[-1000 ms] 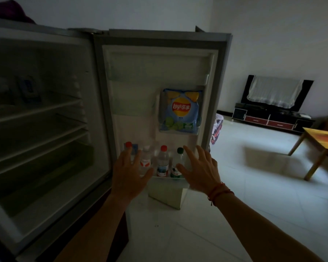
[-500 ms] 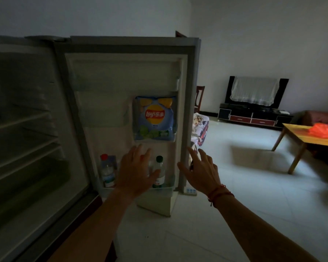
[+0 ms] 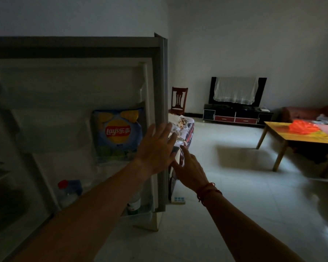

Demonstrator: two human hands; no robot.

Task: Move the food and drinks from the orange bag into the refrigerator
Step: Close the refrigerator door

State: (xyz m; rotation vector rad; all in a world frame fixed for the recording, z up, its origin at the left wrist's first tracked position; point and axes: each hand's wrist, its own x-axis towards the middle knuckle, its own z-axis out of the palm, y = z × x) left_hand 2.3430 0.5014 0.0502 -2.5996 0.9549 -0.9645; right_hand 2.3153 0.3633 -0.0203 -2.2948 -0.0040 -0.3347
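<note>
The refrigerator door [image 3: 160, 76] stands open at the left. A blue bag of chips [image 3: 117, 133] sits in its middle door shelf. In the bottom door shelf a red-capped bottle [image 3: 64, 193] and a green-labelled bottle [image 3: 133, 205] show beside my left forearm. My left hand [image 3: 156, 148] is spread open over the door's outer edge, holding nothing. My right hand [image 3: 191, 167] is open just below and right of it, past the door edge. The orange bag [image 3: 301, 127] lies on the yellow table at the far right.
A yellow wooden table [image 3: 284, 137] stands at the right. Behind the door edge is a cloth-covered piece [image 3: 186, 127] and a wooden chair [image 3: 179, 100]. A TV stand [image 3: 235, 115] lines the back wall. A power strip [image 3: 178, 199] lies on the tiled floor.
The view has swung right, away from the refrigerator shelves. Both hands moved up and right, from in front of the bottles to the door's outer edge.
</note>
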